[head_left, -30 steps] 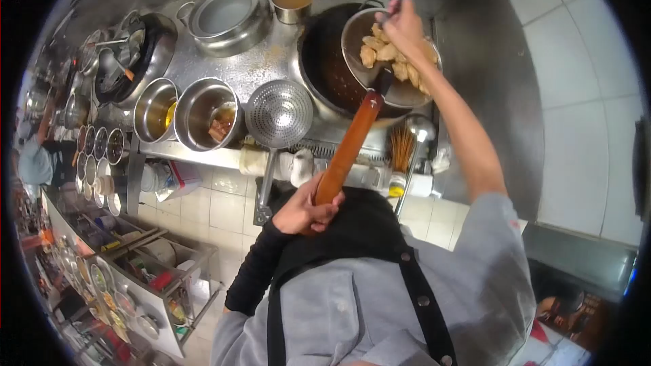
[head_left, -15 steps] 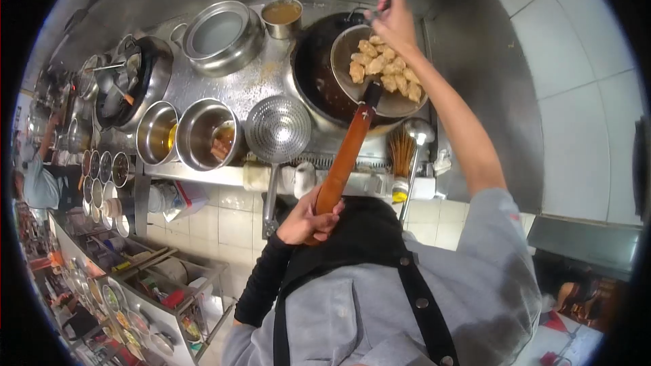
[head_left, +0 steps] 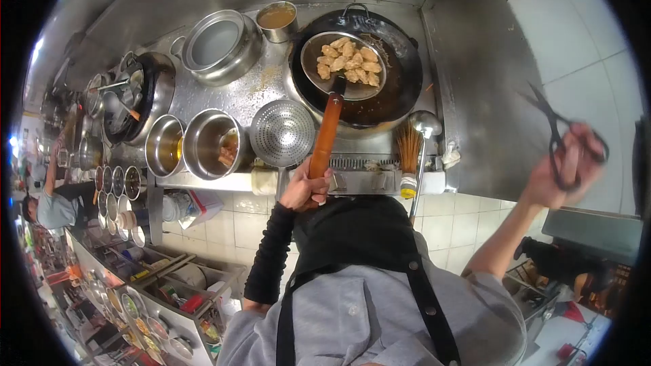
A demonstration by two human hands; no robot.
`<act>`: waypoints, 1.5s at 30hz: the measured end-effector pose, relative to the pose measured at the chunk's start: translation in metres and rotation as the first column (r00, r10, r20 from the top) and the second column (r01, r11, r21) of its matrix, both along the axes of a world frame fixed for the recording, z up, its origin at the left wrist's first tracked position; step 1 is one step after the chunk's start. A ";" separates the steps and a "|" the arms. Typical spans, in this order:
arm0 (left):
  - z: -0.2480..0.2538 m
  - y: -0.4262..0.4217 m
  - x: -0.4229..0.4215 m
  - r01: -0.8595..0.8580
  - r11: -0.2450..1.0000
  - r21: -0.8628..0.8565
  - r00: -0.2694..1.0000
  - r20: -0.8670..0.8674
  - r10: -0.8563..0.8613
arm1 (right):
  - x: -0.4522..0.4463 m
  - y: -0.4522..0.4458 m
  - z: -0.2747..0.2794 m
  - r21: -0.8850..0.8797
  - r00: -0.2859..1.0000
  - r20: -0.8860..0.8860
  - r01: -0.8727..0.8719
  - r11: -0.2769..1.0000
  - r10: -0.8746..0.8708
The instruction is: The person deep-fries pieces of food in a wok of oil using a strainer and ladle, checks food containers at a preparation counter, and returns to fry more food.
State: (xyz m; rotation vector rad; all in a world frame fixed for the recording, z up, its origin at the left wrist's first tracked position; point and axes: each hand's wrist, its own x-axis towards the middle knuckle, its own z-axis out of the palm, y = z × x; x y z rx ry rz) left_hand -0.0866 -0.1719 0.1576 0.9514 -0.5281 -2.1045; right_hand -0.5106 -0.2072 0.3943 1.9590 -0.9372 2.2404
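My left hand [head_left: 306,186] is wrapped around the orange-brown wooden handle of a round strainer [head_left: 359,91]. The strainer's bowl hangs over, or leans on, a large dark wok [head_left: 402,64]; contact between them is unclear. Several pale, coated pieces of food [head_left: 349,59], perhaps fried chicken, lie in the bowl. Far off to the right, away from the stove, my right hand [head_left: 564,169] grips black-handled scissors [head_left: 553,118] by the finger loops. Their blades point up and to the left, slightly apart.
Left of the wok handle lies a perforated ladle [head_left: 282,133], beside steel pots [head_left: 215,144]. A lidded pot [head_left: 224,61] and a cup of brown liquid [head_left: 277,20] stand behind. A bamboo brush [head_left: 407,152] and steel ladle [head_left: 425,124] are right of the strainer. A co-worker [head_left: 57,209] is far left.
My right hand has swung from over the wok out to the right with the scissors. The strainer has shifted left over the wok, its handle still in my left hand.
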 end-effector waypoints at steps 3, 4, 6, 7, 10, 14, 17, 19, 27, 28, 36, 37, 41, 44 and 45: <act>-0.030 -0.003 0.019 0.031 0.999 0.032 0.999 0.007 -0.032 | 0.006 0.042 -0.006 -0.005 0.985 -0.022 0.173 0.985 -0.173; -0.038 0.000 0.024 0.038 0.998 0.059 0.999 0.008 -0.038 | 0.007 0.055 -0.008 0.031 0.986 0.001 0.169 0.985 -0.169; -0.023 0.005 0.022 0.064 0.995 0.073 0.993 0.097 -0.071 | 0.008 0.071 -0.013 0.087 0.986 0.050 0.157 0.984 -0.162; -0.013 0.004 0.019 0.077 0.994 0.079 0.987 0.138 -0.088 | 0.013 0.073 -0.014 0.083 0.988 0.027 0.148 0.985 -0.151; -0.010 -0.005 0.017 0.084 0.991 0.105 0.986 0.134 -0.098 | 0.027 0.073 -0.019 0.098 0.990 -0.022 0.140 0.985 -0.139; -0.003 0.003 0.012 0.109 0.990 0.093 0.986 0.118 -0.120 | 0.051 0.061 -0.013 0.110 0.996 -0.022 0.085 0.990 -0.083; -0.008 0.016 0.013 0.091 0.985 0.144 0.994 0.041 -0.097 | 0.061 0.050 -0.011 0.110 0.999 0.001 0.036 0.993 -0.036; 0.005 0.019 0.008 0.053 0.983 0.175 0.999 0.003 -0.054 | 0.068 0.040 -0.010 0.130 1.000 -0.022 0.007 0.992 -0.004; -0.028 0.014 0.023 0.071 0.974 0.217 0.979 -0.200 -0.027 | 0.109 0.018 0.000 0.188 0.991 -0.047 -0.113 0.976 0.124; -0.034 0.016 0.021 0.076 0.979 0.189 0.988 -0.149 -0.048 | 0.115 0.020 0.000 0.197 0.990 -0.047 -0.120 0.973 0.131; -0.005 -0.004 0.035 0.130 0.991 -0.022 0.924 0.365 -0.113 | 0.163 0.051 0.011 0.184 0.989 0.009 -0.145 0.972 0.146; -0.002 -0.010 0.042 0.126 0.991 -0.036 0.921 0.375 -0.104 | 0.167 0.059 0.014 0.181 0.990 0.014 -0.138 0.974 0.137; 0.014 -0.046 0.072 0.252 0.959 -0.127 0.795 0.592 -0.130 | 0.172 0.102 0.027 0.130 0.998 0.008 -0.056 0.990 0.055; 0.048 -0.067 0.092 0.424 0.900 -0.104 0.508 0.849 -0.142 | 0.174 0.137 0.030 0.116 1.000 0.018 0.009 0.993 -0.011; 0.044 -0.075 0.093 0.499 0.838 -0.221 0.388 0.921 0.012 | 0.178 0.148 0.032 0.111 0.999 0.026 0.034 0.993 -0.037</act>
